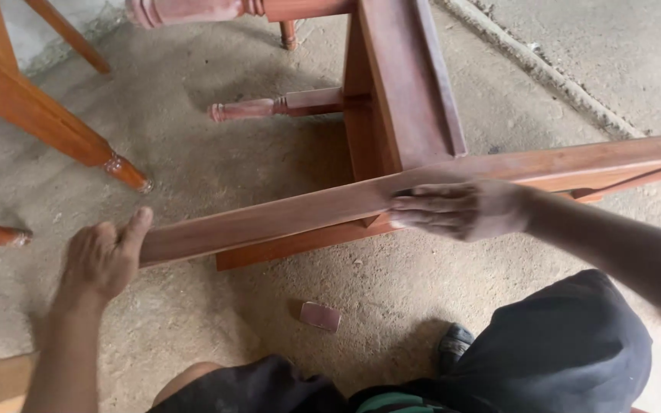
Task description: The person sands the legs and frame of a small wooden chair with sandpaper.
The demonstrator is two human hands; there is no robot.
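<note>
Reddish wooden rail [284, 218] of an upturned furniture frame [395, 99] runs slantwise just above the concrete floor [392, 291] — left hand [101, 260] braces its end with thumb raised, seemingly to steady it, right hand [460, 208] lies flat, fingers spread, mid-rail. One small sanding block [320, 316] rests below; two turned legs [269, 107] point left

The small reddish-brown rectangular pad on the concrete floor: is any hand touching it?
No, the small reddish-brown pad lies alone; both hands rest on the long wooden rail.
</note>
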